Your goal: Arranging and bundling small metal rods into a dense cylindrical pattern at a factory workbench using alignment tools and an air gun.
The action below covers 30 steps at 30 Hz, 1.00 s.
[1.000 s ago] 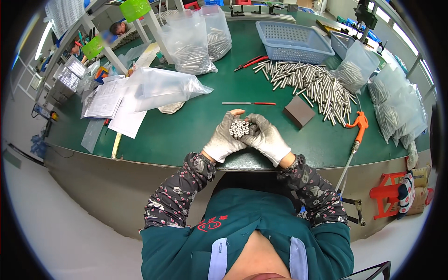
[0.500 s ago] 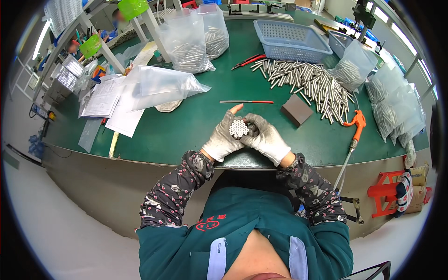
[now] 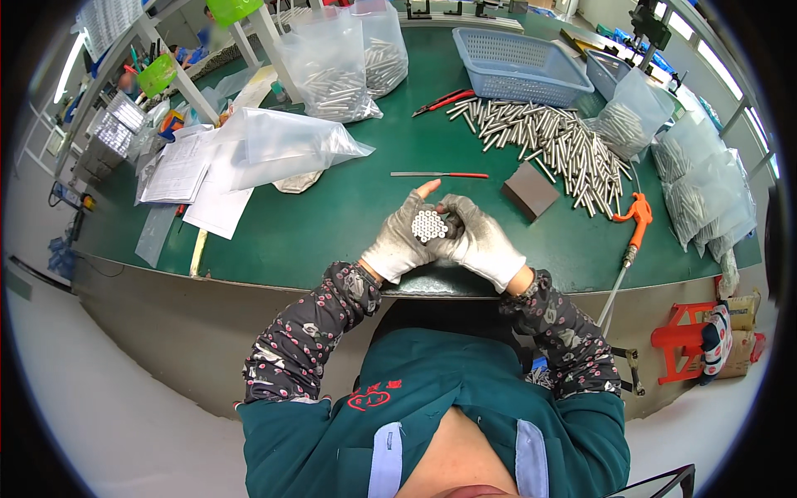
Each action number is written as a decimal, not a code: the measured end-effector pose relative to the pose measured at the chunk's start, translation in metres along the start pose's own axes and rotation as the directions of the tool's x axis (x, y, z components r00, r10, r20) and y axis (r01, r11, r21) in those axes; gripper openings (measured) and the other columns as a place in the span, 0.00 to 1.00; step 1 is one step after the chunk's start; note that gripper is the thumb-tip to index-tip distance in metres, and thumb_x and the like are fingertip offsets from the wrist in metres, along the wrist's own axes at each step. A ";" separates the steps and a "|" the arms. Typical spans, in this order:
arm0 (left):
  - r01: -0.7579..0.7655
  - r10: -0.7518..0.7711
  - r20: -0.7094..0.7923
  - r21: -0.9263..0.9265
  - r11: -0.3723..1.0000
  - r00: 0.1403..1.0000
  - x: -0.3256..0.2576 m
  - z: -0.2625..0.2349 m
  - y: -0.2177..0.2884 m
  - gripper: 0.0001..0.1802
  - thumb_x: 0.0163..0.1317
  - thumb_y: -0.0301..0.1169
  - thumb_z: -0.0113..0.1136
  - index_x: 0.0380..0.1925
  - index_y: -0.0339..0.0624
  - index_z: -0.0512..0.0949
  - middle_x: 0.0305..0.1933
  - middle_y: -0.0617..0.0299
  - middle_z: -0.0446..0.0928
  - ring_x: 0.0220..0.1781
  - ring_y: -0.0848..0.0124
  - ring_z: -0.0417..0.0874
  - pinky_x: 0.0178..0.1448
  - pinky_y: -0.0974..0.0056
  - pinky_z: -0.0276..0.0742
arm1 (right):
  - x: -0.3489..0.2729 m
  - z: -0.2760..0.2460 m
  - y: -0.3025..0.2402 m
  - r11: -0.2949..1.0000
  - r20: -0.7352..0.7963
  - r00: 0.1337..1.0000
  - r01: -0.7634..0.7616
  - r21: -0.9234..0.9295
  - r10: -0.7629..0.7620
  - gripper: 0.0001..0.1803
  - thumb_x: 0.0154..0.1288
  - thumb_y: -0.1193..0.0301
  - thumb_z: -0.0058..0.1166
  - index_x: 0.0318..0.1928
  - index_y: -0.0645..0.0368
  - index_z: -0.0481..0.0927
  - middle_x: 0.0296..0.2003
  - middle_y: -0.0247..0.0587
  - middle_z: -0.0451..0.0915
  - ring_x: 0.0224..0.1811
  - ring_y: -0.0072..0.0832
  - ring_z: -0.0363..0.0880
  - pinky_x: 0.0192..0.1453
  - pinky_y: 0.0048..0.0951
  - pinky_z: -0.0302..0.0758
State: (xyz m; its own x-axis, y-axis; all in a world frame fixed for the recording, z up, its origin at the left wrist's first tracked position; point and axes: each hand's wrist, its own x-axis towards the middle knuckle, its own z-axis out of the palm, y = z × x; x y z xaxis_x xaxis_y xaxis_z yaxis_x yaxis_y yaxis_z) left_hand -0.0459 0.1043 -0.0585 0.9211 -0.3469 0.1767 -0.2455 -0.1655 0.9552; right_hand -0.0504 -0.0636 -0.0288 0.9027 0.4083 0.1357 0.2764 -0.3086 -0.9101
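Observation:
A round bundle of small metal tubes (image 3: 428, 226) is gripped between my two gloved hands, its ends facing up. My left hand (image 3: 397, 241) wraps the bundle's left side, the bare thumb pointing away from me. On the other side my right hand (image 3: 481, 245) closes round it, fingers curled against the tubes. Just beyond the hands lies a thin file with a red handle (image 3: 448, 175). To their right sits a brown block (image 3: 530, 192), and past it spreads a loose pile of metal tubes (image 3: 556, 141).
A blue plastic basket (image 3: 523, 70) stands behind the pile, with red-handled pliers (image 3: 444, 102) to its left. Bags of tubes (image 3: 328, 79) stand far left and right. An orange air gun (image 3: 638, 217) lies on the right, papers (image 3: 178, 170) on the left of the green table (image 3: 315, 236).
The bundle and both hands have shifted very slightly to the right. My grip on the tubes looks the same.

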 end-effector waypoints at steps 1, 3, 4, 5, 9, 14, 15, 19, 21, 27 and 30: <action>0.003 -0.003 -0.001 -0.002 1.000 1.000 -0.001 0.000 -0.001 0.54 0.40 0.26 0.75 0.66 0.42 0.52 0.45 0.65 0.74 0.46 0.76 0.75 0.53 0.70 0.72 | 0.001 -0.001 -0.008 0.977 -0.050 0.999 -0.011 -0.215 0.000 0.36 0.48 0.54 0.66 0.51 0.64 0.69 0.35 0.41 0.75 0.35 0.26 0.75 0.39 0.26 0.73; -0.083 0.084 0.005 0.205 0.975 0.996 -0.002 -0.001 -0.005 0.50 0.43 0.27 0.73 0.65 0.42 0.53 0.46 0.64 0.73 0.49 0.74 0.74 0.54 0.69 0.71 | 0.006 0.003 -0.020 0.938 -0.130 0.977 0.119 -0.324 -0.169 0.37 0.47 0.50 0.65 0.49 0.63 0.69 0.36 0.44 0.75 0.36 0.32 0.76 0.39 0.29 0.73; -0.081 0.082 0.005 0.202 0.976 0.997 -0.002 -0.001 -0.006 0.50 0.43 0.27 0.73 0.65 0.42 0.53 0.46 0.64 0.73 0.49 0.74 0.74 0.54 0.69 0.71 | 0.009 0.006 -0.024 0.868 -0.190 0.920 0.232 -0.439 -0.342 0.38 0.46 0.46 0.64 0.47 0.63 0.70 0.36 0.47 0.75 0.36 0.37 0.77 0.39 0.33 0.74; -0.210 0.225 -0.039 0.228 0.951 0.974 -0.002 0.001 -0.009 0.47 0.45 0.27 0.71 0.64 0.43 0.55 0.48 0.61 0.72 0.50 0.73 0.75 0.54 0.69 0.71 | 0.014 0.010 -0.024 0.838 -0.174 0.901 0.278 -0.469 -0.397 0.37 0.45 0.45 0.63 0.45 0.62 0.70 0.35 0.48 0.75 0.37 0.43 0.77 0.38 0.38 0.74; -0.262 0.262 -0.023 -0.191 0.946 0.965 -0.001 -0.006 -0.028 0.32 0.60 0.30 0.58 0.63 0.44 0.57 0.56 0.58 0.68 0.55 0.68 0.71 0.61 0.66 0.67 | 0.024 0.029 -0.015 0.771 -0.101 0.848 0.415 -0.483 -0.520 0.33 0.49 0.43 0.57 0.42 0.60 0.72 0.32 0.46 0.72 0.36 0.43 0.75 0.35 0.40 0.73; 0.061 -0.076 0.221 0.074 0.995 0.972 -0.012 -0.033 -0.051 0.45 0.48 0.65 0.54 0.61 0.50 0.61 0.60 0.62 0.65 0.67 0.65 0.58 0.73 0.47 0.32 | 0.029 0.027 -0.025 0.713 0.087 0.887 0.419 -0.562 -0.453 0.25 0.50 0.52 0.60 0.39 0.58 0.73 0.32 0.44 0.74 0.33 0.41 0.77 0.33 0.38 0.73; -0.019 -0.229 0.248 0.718 0.696 0.941 0.000 -0.026 0.018 0.50 0.44 0.63 0.60 0.64 0.51 0.57 0.64 0.62 0.62 0.70 0.63 0.53 0.74 0.52 0.19 | 0.030 0.019 -0.014 0.693 0.128 0.911 0.383 -0.611 -0.392 0.21 0.51 0.53 0.59 0.37 0.56 0.74 0.32 0.44 0.74 0.33 0.41 0.77 0.32 0.38 0.73; 0.202 -0.201 0.050 -0.013 0.979 0.978 -0.009 -0.035 -0.028 0.58 0.34 0.67 0.63 0.65 0.53 0.56 0.68 0.61 0.56 0.73 0.63 0.42 0.74 0.49 0.23 | 0.034 0.031 -0.018 0.618 0.179 0.847 0.495 -0.611 -0.501 0.17 0.54 0.54 0.56 0.34 0.54 0.75 0.34 0.45 0.75 0.33 0.40 0.77 0.31 0.37 0.73; 0.142 -0.213 0.085 0.506 0.851 0.973 -0.009 -0.033 -0.010 0.60 0.33 0.67 0.64 0.65 0.50 0.55 0.68 0.58 0.56 0.73 0.61 0.44 0.74 0.50 0.25 | 0.035 0.029 -0.019 0.605 0.176 0.817 0.533 -0.591 -0.549 0.12 0.55 0.60 0.56 0.30 0.55 0.75 0.31 0.44 0.76 0.29 0.41 0.77 0.30 0.37 0.73; -0.004 -0.110 0.060 0.892 0.453 0.992 -0.009 -0.028 0.013 0.64 0.36 0.65 0.64 0.65 0.31 0.50 0.66 0.44 0.55 0.71 0.53 0.49 0.73 0.48 0.32 | 0.059 0.032 0.025 0.983 -0.442 0.882 0.183 -0.004 -0.166 0.08 0.59 0.70 0.52 0.30 0.62 0.77 0.26 0.40 0.78 0.23 0.24 0.75 0.28 0.25 0.71; 0.099 -0.175 -0.018 0.879 0.467 0.984 -0.007 -0.023 0.017 0.70 0.37 0.67 0.62 0.66 0.26 0.40 0.69 0.38 0.48 0.73 0.51 0.46 0.74 0.52 0.33 | 0.057 0.018 0.009 0.749 -0.303 0.887 -0.070 0.659 0.349 0.09 0.59 0.67 0.52 0.32 0.61 0.76 0.24 0.34 0.77 0.22 0.25 0.76 0.26 0.24 0.71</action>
State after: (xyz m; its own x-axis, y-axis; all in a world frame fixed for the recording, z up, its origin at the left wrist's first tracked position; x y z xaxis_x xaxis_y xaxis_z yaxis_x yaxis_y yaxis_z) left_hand -0.0500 0.1251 -0.0383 0.9551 -0.2961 0.0105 -0.2890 -0.9228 0.2547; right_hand -0.0029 -0.0273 -0.0362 0.9969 -0.0055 -0.0787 -0.0732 0.3068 -0.9489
